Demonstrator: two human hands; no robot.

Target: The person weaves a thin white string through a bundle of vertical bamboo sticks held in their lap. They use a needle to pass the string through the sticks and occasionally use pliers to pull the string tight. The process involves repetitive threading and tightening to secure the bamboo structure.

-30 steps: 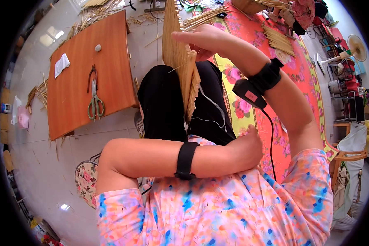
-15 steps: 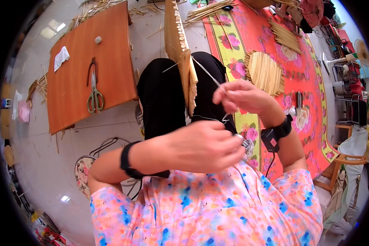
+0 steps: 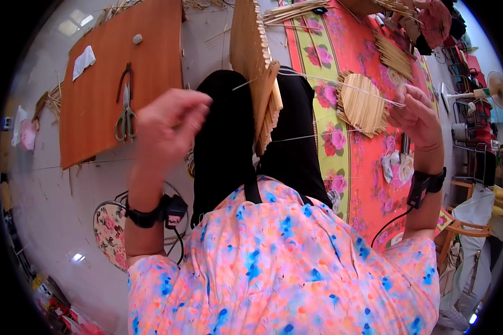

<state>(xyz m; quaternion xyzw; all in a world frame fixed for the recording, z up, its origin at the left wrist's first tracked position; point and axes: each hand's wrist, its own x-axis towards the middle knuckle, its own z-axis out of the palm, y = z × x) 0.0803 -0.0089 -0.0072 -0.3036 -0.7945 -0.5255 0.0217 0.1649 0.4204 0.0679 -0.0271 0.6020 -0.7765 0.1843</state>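
Note:
A panel of pale straw-like stalks (image 3: 250, 53) stands on edge between my knees. On its left side a thin needle-like piece (image 3: 242, 85) sticks out toward my left hand (image 3: 172, 120), which is raised apart from it, its fingers blurred by motion. Off to the right, my right hand (image 3: 416, 114) is closed with fingertips pinching a white thread (image 3: 346, 86). This thread runs taut from the panel's right side to those fingers. A second stretch of thread leaves the panel lower down and also runs to the right.
An orange-brown board (image 3: 95, 120) at left carries green-handled scissors (image 3: 126, 120), pliers-like tool (image 3: 124, 78), white cloth (image 3: 84, 62) and a small pale lump (image 3: 137, 39). The flowered red sheet (image 3: 369, 184) at right bears a rounded stalk mat (image 3: 363, 103) and stalk bundles (image 3: 394, 53).
My right hand has swung out to the right, drawing the thread with it. My left hand has gone from in front of my body to the left of the panel. The view has shifted slightly.

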